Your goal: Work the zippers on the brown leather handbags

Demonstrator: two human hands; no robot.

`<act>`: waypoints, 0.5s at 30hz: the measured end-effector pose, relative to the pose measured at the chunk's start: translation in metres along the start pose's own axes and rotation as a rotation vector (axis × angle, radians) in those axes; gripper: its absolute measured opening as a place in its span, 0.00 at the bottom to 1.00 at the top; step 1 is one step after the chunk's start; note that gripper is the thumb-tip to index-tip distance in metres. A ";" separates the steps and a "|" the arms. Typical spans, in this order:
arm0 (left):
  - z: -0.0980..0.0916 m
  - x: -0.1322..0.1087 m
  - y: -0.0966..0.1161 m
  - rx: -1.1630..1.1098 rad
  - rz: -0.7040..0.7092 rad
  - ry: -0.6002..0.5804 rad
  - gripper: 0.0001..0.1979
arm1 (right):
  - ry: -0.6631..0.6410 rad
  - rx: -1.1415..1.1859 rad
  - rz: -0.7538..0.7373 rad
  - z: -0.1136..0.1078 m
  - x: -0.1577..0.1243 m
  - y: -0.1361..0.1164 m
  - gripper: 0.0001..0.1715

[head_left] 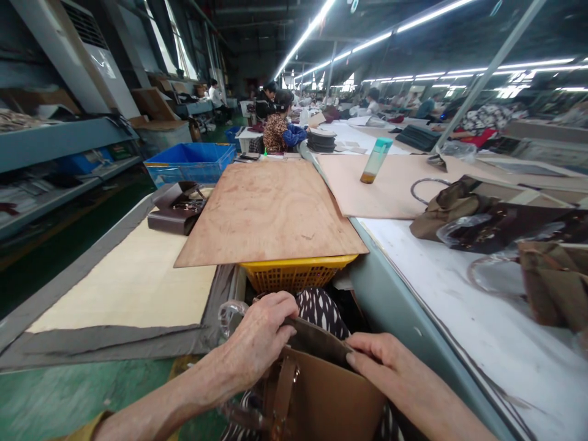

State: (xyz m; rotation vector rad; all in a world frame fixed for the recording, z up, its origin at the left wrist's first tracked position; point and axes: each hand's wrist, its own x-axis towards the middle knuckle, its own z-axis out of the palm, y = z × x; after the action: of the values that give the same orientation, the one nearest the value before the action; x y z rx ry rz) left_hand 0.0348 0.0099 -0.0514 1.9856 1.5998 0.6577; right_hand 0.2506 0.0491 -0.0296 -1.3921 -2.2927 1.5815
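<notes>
1. The left hand is curled over the top rim of a brown bag at the bottom of the view, its fingers hooked over the edge and closed on it.
2. The right hand lies on the same rim further right, with its fingers stretched along the edge and touching it. The thumb is hidden, so I cannot tell whether this hand pinches the panel.
3. The two hands are apart, with the bag's open mouth between them.
4. The bag stands upright close to the person, below the table edge. A brown strap with a metal fitting hangs down its front, and no brand mark can be read on it.
5. A black-and-white cloth shows just behind the bag.
6. Beyond that sits a yellow basket, covered by a plywood board that bears no print.
7. Dark purses lie just left of the board, and a blue crate sits behind them.
8. On the right, a white table holds brown bags wrapped in clear film.
9. A bottle with a teal cap stands on a pale sheet; any label on it is too small to read.
10. A co-worker in a patterned top sits far back, facing away.
</notes>
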 end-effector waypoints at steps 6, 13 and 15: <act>0.002 0.004 -0.001 0.015 -0.040 -0.005 0.06 | -0.005 -0.032 0.005 -0.001 0.003 0.001 0.16; -0.005 0.010 0.006 0.084 -0.073 -0.108 0.04 | 0.034 -0.048 0.044 -0.001 0.002 0.000 0.15; -0.006 0.013 0.007 0.104 -0.062 -0.134 0.04 | 0.055 -0.057 0.064 -0.001 0.000 -0.001 0.15</act>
State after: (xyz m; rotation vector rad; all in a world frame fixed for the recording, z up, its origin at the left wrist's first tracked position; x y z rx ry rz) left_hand 0.0387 0.0214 -0.0415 1.9996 1.6366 0.4159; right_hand 0.2505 0.0496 -0.0287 -1.5166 -2.3011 1.4856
